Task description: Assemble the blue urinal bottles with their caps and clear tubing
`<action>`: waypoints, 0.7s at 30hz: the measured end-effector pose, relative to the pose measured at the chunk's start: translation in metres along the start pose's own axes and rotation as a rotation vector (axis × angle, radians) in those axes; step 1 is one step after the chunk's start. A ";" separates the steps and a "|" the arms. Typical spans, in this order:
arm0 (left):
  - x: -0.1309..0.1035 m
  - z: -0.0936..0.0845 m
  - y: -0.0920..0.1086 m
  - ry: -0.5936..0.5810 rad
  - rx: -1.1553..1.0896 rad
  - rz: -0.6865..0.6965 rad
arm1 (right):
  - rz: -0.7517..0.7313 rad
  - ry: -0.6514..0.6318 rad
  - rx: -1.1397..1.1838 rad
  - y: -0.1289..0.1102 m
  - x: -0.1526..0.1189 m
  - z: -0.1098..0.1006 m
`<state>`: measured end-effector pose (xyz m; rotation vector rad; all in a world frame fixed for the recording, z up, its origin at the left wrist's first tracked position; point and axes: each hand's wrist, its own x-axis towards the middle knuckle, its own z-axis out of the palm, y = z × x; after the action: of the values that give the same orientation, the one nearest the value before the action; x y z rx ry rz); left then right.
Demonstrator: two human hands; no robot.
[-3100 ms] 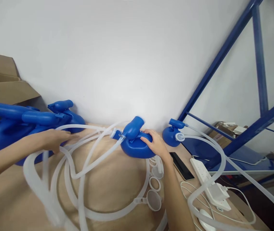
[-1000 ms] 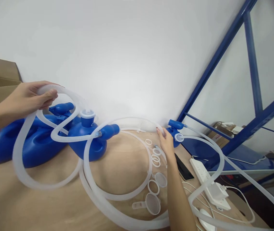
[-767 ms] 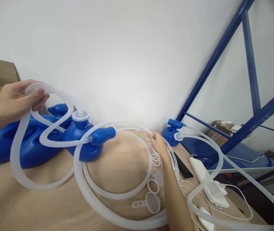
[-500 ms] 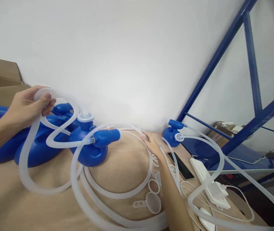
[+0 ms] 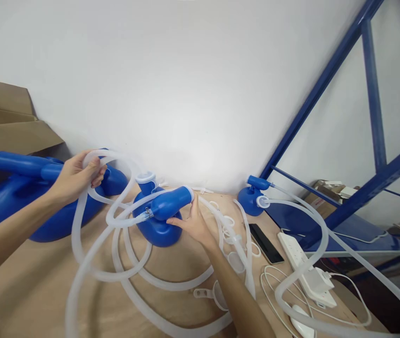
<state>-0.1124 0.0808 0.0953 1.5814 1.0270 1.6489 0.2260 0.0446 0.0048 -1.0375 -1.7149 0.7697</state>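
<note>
My left hand (image 5: pixel 80 176) is closed around looped lengths of a translucent corrugated hose (image 5: pixel 78 225), raised at the left. Just right of centre, my right hand (image 5: pixel 192 224) grips the tubular end of a blue plastic bottle (image 5: pixel 159 232), thumb below and fingers at its pale-rimmed mouth. This bottle stands on the brown tabletop (image 5: pixel 164 310) and has a white cap (image 5: pixel 145 177) on its neck. A metal clamp (image 5: pixel 148 212) sits where a hose meets the tubular part. Hose coils lie around the bottle and in front of it.
Large blue bottles (image 5: pixel 62 220) lie at left before a cardboard box (image 5: pixel 10 136). Another hosed blue bottle (image 5: pixel 251 201) stands back right. White rings, a translucent strap cap (image 5: pixel 204 293), a phone (image 5: pixel 266 244), a power strip (image 5: pixel 293 251) and cables occupy the right side, beside a blue metal rack (image 5: pixel 312 98).
My right hand has left the hose near the wall and taken hold of the blue bottle, which has shifted right. My left hand has moved right and lower with the hose loops.
</note>
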 end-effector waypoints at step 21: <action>-0.019 -0.003 -0.063 -0.343 0.445 -0.140 | 0.290 0.095 0.847 0.048 0.000 0.005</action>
<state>-0.1183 0.0955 0.0312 1.9389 1.3391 1.0484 0.2358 0.0656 -0.0370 -0.6974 -0.9810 1.4392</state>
